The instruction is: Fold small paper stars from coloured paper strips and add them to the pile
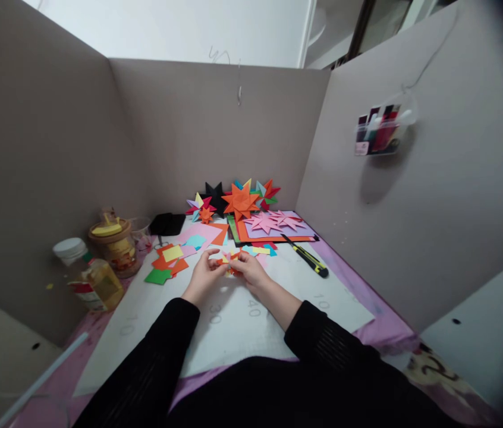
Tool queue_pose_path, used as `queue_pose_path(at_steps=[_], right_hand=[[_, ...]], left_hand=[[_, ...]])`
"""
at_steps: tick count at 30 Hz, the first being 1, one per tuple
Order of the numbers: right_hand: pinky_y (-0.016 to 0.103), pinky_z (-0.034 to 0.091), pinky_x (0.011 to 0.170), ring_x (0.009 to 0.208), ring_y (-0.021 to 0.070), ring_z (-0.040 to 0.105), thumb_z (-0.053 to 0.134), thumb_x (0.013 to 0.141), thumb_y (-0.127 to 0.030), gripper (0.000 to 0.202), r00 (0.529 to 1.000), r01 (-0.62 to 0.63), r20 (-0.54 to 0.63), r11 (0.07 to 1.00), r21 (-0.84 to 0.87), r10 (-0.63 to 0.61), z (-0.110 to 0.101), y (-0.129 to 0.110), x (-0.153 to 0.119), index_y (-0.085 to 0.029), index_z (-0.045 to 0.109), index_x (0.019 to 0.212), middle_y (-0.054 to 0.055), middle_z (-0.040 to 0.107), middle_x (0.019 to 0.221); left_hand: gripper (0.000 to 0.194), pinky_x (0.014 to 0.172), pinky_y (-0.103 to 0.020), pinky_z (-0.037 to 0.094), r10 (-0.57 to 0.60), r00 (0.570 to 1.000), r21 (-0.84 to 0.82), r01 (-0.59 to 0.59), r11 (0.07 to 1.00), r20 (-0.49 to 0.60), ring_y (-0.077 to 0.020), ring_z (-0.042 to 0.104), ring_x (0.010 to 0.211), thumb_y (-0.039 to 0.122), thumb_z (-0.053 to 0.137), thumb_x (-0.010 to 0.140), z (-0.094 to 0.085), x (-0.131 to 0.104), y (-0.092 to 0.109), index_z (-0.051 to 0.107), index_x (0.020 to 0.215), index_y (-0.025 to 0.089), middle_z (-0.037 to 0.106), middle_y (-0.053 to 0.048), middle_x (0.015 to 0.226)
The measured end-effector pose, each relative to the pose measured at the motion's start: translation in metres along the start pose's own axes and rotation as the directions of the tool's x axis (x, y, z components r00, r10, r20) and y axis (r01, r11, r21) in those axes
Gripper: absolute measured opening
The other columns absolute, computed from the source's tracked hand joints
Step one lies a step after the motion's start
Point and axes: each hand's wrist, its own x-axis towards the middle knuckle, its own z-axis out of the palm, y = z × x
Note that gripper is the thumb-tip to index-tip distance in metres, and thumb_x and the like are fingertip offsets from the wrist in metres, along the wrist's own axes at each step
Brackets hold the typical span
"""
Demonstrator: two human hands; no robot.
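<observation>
Between my two hands is a small multicoloured folded paper piece (228, 260), showing orange, pink and yellow. My left hand (207, 273) pinches its left side, with the index finger arched above it. On the other side, the thumb and fingers of my right hand (251, 270) close on the paper. My fingers cover part of it, so its full shape is hidden. Just behind my right hand lie small yellow and blue paper pieces (261, 251). Loose squares in orange, yellow and green paper (159, 276) lie left of my left hand, on the white sheet (233, 339).
Folded paper stars (241, 202) lean at the back wall. Pink stars (264, 222) lie on stacked coloured paper (309, 230). A utility knife (307, 257) rests at the right. A glue bottle (100, 282) and a lidded jar (115, 244) stand left. A clear holder (379, 131) hangs on the right wall.
</observation>
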Motion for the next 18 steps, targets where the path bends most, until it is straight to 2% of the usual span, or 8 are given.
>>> queue_pose_path(at_steps=[5,9,13,18], right_hand=[[0.022,0.038,0.051,0.056,0.0111,0.054,0.071,0.059,-0.036,0.026,0.999,-0.052,-0.006,0.999,-0.006,0.052,-0.0044,-0.0026,-0.0014,-0.017,0.058,0.072,-0.003,0.058,0.063],[0.023,0.037,0.052,0.054,0.0113,0.053,0.074,0.056,-0.036,0.027,0.999,-0.045,0.023,0.992,-0.114,0.048,-0.0086,-0.0068,-0.0022,-0.015,0.06,0.066,-0.002,0.058,0.058],[0.022,0.033,0.05,0.049,0.0094,0.047,0.073,0.057,-0.036,0.026,1.0,-0.009,-0.003,0.972,-0.235,0.008,-0.0087,-0.0088,-0.0035,-0.014,0.06,0.058,-0.002,0.055,0.052],[0.022,0.029,0.047,0.046,0.0081,0.04,0.072,0.058,-0.036,0.026,0.999,0.052,0.012,0.958,-0.282,-0.051,-0.008,-0.0057,-0.0048,-0.014,0.057,0.055,-0.005,0.049,0.047]], left_hand=[[0.051,0.057,-0.024,0.044,0.002,0.999,0.008,-0.001,1.0,-0.032,-0.0113,0.056,0.051,0.028,0.07,0.061,-0.002,0.0001,0.0003,0.046,0.105,0.016,0.05,0.009,0.053],[0.048,0.054,-0.021,0.042,0.011,1.0,0.046,-0.01,0.999,-0.009,-0.0105,0.055,0.05,0.026,0.069,0.061,-0.0047,-0.0002,0.0003,0.047,0.103,0.017,0.051,0.009,0.053],[0.047,0.052,-0.02,0.041,0.017,1.0,0.074,-0.016,0.997,-0.009,-0.0104,0.054,0.05,0.026,0.069,0.061,-0.0051,-0.0012,0.0014,0.047,0.102,0.017,0.051,0.009,0.053],[0.048,0.051,-0.02,0.038,0.023,0.999,0.09,-0.02,0.996,-0.027,-0.0094,0.052,0.048,0.028,0.068,0.062,-0.0052,-0.0007,0.0003,0.048,0.104,0.017,0.05,0.009,0.053]])
